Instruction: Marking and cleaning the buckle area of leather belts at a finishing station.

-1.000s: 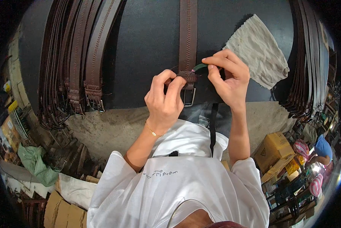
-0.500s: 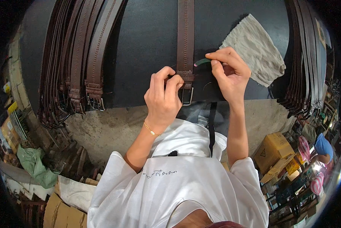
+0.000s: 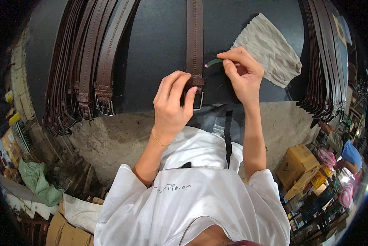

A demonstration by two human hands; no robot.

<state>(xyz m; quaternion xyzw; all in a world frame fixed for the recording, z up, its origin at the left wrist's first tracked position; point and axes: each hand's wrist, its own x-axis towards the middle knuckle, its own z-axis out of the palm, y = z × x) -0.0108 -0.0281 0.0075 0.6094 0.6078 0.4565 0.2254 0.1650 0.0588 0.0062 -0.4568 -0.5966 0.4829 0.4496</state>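
A dark brown stitched leather belt (image 3: pixel 195 37) runs down the middle of the black table, its metal buckle (image 3: pixel 199 101) at the near edge. My left hand (image 3: pixel 170 96) grips the belt's left side by the buckle, index finger and thumb bent against the loop; the fingertips partly cover it. Just right of the belt, my right hand (image 3: pixel 245 74) is closed in a pinch on a thin, curved dark green strip (image 3: pixel 215 62). The strip's pinkish, bright tip points at the belt without touching it. Loose thread ends show near the loop.
Several brown belts (image 3: pixel 85 61) hang over the table's near edge at left, and more belts (image 3: pixel 325 61) at right. A crumpled beige cloth (image 3: pixel 270 51) lies beyond my right hand. A cardboard box (image 3: pixel 296 164) stands at lower right, a green sack (image 3: pixel 40 180) at lower left.
My left thumb has spread away from the index finger and come onto the buckle end. The strip in my right hand has tilted slightly, its tip still beside the belt. The whole view has shifted a little.
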